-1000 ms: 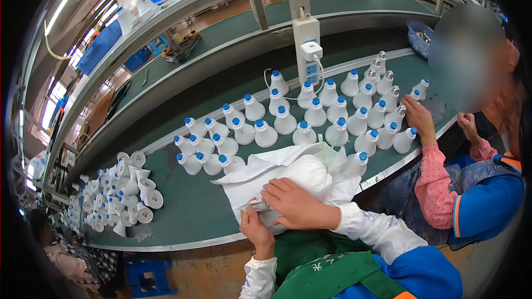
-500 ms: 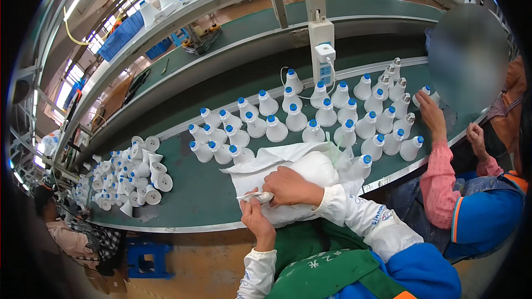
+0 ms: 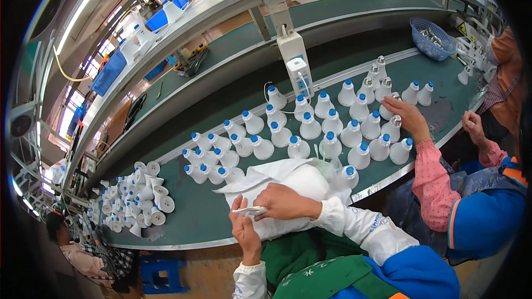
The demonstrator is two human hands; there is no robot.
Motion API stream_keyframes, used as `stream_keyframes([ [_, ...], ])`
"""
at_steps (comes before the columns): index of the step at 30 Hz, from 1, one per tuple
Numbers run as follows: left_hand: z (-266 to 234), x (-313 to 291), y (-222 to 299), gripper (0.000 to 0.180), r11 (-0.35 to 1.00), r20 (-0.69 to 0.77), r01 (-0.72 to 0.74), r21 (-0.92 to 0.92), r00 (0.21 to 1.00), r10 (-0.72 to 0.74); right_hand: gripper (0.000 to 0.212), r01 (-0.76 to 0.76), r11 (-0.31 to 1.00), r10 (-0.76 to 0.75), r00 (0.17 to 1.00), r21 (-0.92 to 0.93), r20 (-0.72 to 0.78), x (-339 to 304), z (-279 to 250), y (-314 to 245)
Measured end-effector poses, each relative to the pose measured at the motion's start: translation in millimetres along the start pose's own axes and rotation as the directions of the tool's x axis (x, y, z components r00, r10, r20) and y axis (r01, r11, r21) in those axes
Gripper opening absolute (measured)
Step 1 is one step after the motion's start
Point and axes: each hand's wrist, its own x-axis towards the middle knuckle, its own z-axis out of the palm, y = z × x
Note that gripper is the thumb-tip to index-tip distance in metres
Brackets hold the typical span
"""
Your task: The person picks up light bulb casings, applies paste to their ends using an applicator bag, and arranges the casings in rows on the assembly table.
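Close to the bench's near edge, my right hand (image 3: 285,204) pinches one end of a small, flattened white cloth-like piece (image 3: 252,211). The fingers of my left hand (image 3: 245,231) are closed at its other end. What the piece is exactly I cannot make out. Beneath and behind my right hand lies a bulging white bag (image 3: 302,180), with a loose white sheet (image 3: 235,185) spread at its left. Just beyond it stand rows of white bulb-shaped housings (image 3: 299,147) with blue caps.
A heap of white cone-shaped parts (image 3: 141,196) covers the bench (image 3: 194,218) at left. At right, a co-worker's hand (image 3: 407,119) touches the silver-topped bulbs (image 3: 392,127). A blue basket (image 3: 433,39) stands at the far right. A post with a socket box (image 3: 293,58) rises behind.
My view has shifted and tilted. My hands still hold the white piece, which now looks flatter and straighter. The co-worker's hand has come down onto the silver-topped bulbs, leaving two blue-capped ones standing behind it.
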Motion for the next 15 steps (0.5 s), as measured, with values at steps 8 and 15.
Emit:
stream_keyframes([
  [8, 43, 64, -54, 0.041, 0.776, 0.498, -0.460, 0.432, 0.839, 0.220, 0.005, 0.165, 0.954, -0.075, 0.940, 0.250, -0.334, -23, -12, -2],
  [15, 56, 44, -43, 0.031, 0.915, 0.676, -0.350, 0.200, 0.726, 0.130, 0.019, 0.101, 0.966, -0.026, 0.953, 0.237, -0.301, -30, -25, -16],
])
